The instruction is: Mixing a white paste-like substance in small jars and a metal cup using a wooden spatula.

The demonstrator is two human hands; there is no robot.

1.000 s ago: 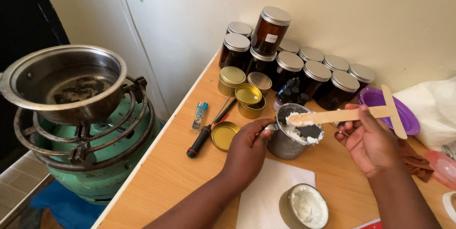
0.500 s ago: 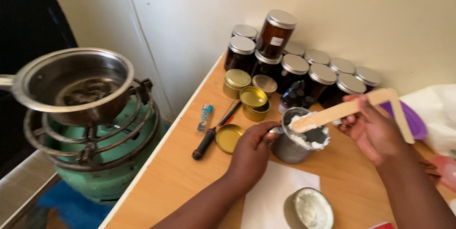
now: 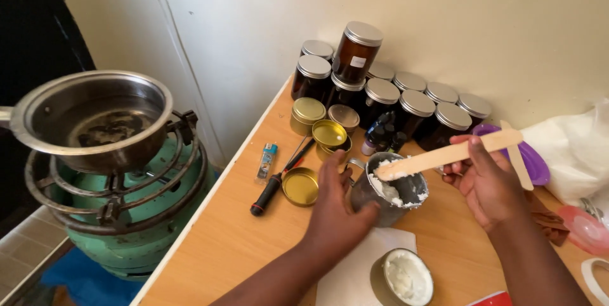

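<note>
My left hand (image 3: 336, 208) is wrapped around the side of a small metal cup (image 3: 392, 192) that holds white, flaky wax. My right hand (image 3: 485, 182) grips a flat wooden stick (image 3: 444, 154) whose white-coated tip rests over the cup's rim. A second wooden stick (image 3: 519, 161) crosses behind my right hand. The cup stands on a light wooden table (image 3: 241, 242), partly on a white sheet of paper (image 3: 355, 274). In front of the cup sits a round tin (image 3: 406, 277) filled with white wax.
Several dark amber jars (image 3: 380, 93) with silver lids line the wall. Gold tins (image 3: 317, 125), a loose gold lid (image 3: 300, 187), a screwdriver (image 3: 276, 179) and a lighter (image 3: 266, 160) lie left. A steel pot (image 3: 95, 119) sits on a green gas burner (image 3: 146, 217). A purple lid (image 3: 530, 157) lies right.
The stick's tip has lifted out of the wax and now rests over the cup's rim. My left hand kept its hold on the cup. The view shifted slightly.
</note>
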